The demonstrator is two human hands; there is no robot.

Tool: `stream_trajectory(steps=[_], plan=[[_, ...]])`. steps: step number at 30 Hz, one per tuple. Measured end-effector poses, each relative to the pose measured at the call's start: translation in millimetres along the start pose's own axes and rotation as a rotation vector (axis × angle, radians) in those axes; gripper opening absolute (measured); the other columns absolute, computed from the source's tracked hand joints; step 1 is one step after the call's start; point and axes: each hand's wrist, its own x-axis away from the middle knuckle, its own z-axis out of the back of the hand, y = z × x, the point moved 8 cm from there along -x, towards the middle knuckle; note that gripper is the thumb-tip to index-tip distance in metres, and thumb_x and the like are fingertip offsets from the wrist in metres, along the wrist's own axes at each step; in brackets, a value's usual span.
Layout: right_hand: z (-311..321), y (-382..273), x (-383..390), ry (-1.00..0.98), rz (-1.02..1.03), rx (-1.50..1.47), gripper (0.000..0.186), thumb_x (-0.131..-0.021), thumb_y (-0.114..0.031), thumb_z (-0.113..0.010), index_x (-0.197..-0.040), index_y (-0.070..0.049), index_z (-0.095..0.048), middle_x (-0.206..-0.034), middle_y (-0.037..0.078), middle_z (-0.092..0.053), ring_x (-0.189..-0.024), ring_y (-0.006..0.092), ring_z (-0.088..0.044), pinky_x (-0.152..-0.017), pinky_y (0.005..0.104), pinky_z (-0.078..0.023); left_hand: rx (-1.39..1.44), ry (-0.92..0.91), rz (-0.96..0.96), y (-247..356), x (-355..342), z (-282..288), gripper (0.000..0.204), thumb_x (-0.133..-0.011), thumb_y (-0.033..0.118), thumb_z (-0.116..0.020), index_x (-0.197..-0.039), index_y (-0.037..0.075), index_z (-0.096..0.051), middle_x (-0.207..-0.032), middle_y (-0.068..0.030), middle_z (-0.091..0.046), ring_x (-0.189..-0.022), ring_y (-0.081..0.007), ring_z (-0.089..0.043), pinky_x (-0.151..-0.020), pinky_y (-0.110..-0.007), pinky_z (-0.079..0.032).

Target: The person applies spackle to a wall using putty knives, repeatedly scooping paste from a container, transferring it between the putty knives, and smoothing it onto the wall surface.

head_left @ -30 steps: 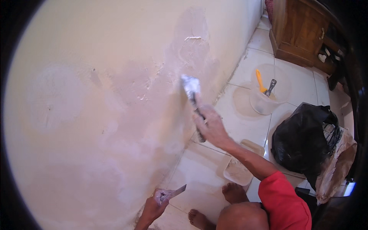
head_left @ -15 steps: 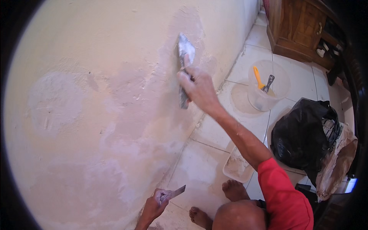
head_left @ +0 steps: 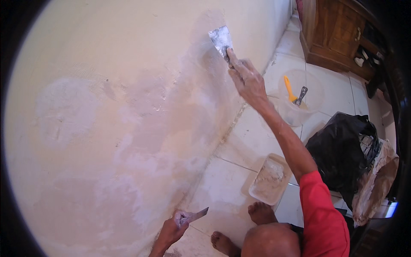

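Over my remote feed, the right hand [head_left: 249, 81], at 1 o'clock, grips a scraper [head_left: 221, 39] whose blade is at the patchy wall [head_left: 85, 171] toward 12, while the left hand [head_left: 174, 226], near 7, holds a second blade [head_left: 199, 214]. A clear tub [head_left: 289, 116] at 2 contains yellow-handled [head_left: 288, 88] and black-handled tools [head_left: 302, 95]; a tray [head_left: 263, 199] at 4 holds whitish material [head_left: 271, 173], perhaps paste.

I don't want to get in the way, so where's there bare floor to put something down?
One bare patch of tiled floor lies between the wall, the plastic tray and the feet. Another lies between the wall, tray and clear bucket. It's crowded on the right, around the black plastic bag and brown paper bag.
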Motion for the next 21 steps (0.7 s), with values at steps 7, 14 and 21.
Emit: stream_trajectory(steps=[7,14,21], plan=[[-7,34,-42,0.081,0.174,0.126,0.063,-0.090,-0.012,-0.065,-0.146,-0.031,-0.044,-0.101,0.006,-0.060,-0.080,0.0246,-0.060,-0.071,0.0371,-0.050,-0.014,-0.004,0.039,-7,7,-5,0.029,-0.090,0.018,-0.064,-0.113,0.007,-0.049,-0.092,-0.0157,-0.069,-0.079,-0.0373,-0.067,-0.069,-0.042,-0.052],[-32,68,-47,0.021,0.058,0.201,0.058,-0.093,-0.017,-0.061,-0.147,-0.025,-0.043,-0.098,0.008,-0.060,-0.084,0.0254,-0.061,-0.075,0.0376,-0.049,-0.056,-0.072,0.127,-1,4,-2,0.029,-0.091,0.018,-0.063,-0.112,0.007,-0.048,-0.095,-0.0163,-0.070,-0.082,-0.0375,-0.068,-0.070,-0.042,-0.053],[-11,106,4,-0.157,-0.273,-0.120,0.051,-0.094,-0.029,-0.055,-0.139,-0.005,-0.052,-0.088,0.010,-0.060,-0.077,0.0212,-0.060,-0.068,0.0338,-0.050,-0.050,-0.047,0.052,6,-3,-1,0.029,-0.091,0.019,-0.064,-0.113,0.008,-0.049,-0.092,-0.0170,-0.069,-0.081,-0.0379,-0.068,-0.069,-0.044,-0.052]])
